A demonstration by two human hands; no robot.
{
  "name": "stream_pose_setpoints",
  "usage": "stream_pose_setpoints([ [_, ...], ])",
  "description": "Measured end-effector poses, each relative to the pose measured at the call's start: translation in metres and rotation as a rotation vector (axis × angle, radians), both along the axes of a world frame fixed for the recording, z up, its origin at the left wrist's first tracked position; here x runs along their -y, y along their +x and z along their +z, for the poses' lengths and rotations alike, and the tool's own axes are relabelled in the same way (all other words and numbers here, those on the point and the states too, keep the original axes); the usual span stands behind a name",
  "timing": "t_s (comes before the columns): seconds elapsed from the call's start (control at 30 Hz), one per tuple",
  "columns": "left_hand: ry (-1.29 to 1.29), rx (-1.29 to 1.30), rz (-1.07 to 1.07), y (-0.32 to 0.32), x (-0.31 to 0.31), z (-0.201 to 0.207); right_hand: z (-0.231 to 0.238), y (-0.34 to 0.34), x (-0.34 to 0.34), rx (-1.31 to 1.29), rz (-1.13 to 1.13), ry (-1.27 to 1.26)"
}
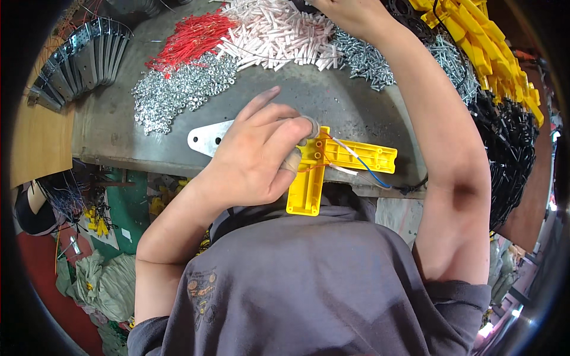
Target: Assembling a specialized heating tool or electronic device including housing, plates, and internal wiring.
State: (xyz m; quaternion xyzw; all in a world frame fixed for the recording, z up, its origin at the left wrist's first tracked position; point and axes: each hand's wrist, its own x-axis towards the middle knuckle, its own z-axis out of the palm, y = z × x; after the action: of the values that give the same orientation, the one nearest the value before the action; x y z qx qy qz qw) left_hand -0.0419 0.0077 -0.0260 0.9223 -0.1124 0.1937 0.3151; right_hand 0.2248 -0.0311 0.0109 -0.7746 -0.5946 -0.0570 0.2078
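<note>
My left hand [252, 151] is closed on a yellow plastic housing [306, 193], pinching it near its centre with thumb and index finger; both fingertips look wrapped. The housing lies open side up at the near edge of the bench, one arm toward me and one to the right. Across it run thin red wires and a blue wire [374, 175] with a white sleeve. A flat metal plate [200, 136] with holes sticks out left of my left hand. My right hand [350, 13] reaches to the far edge of the view, beside dark parts; its fingers are mostly cut off.
Heaps on the grey bench [267, 77] hold nuts [178, 89], red sleeved pieces [196, 41], white sleeves [279, 32] and screws [365, 59]. Bent metal brackets [89, 56] stand far left. Yellow housings [481, 41] and black cables [504, 154] pile up at right.
</note>
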Motion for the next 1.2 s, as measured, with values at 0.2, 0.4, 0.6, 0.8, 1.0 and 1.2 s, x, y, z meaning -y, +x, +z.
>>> stream_pose_setpoints([
  [0.2,0.023,-0.018,0.077,-0.005,0.005,-0.005,0.016,-0.08,0.095,-0.212,0.175,0.049],
  [0.4,-0.012,-0.052,-0.022,0.004,-0.001,0.001,0.0,-0.143,0.147,-0.101,0.114,-0.131],
  [0.6,0.052,-0.088,0.061,0.007,0.007,-0.001,-0.011,-0.14,0.151,-0.021,0.159,-0.093],
  [0.8,0.022,-0.166,0.113,0.003,0.008,0.005,0.013,-0.112,0.21,-0.413,-0.075,-0.141],
  [1.0,0.102,-0.027,0.025,0.003,0.039,0.026,0.0,-0.095,0.27,-0.291,-0.09,-0.339],
  [1.2,-0.104,0.065,0.136,0.002,0.059,0.008,-0.022,-0.094,0.252,-0.811,-0.285,0.015],
])
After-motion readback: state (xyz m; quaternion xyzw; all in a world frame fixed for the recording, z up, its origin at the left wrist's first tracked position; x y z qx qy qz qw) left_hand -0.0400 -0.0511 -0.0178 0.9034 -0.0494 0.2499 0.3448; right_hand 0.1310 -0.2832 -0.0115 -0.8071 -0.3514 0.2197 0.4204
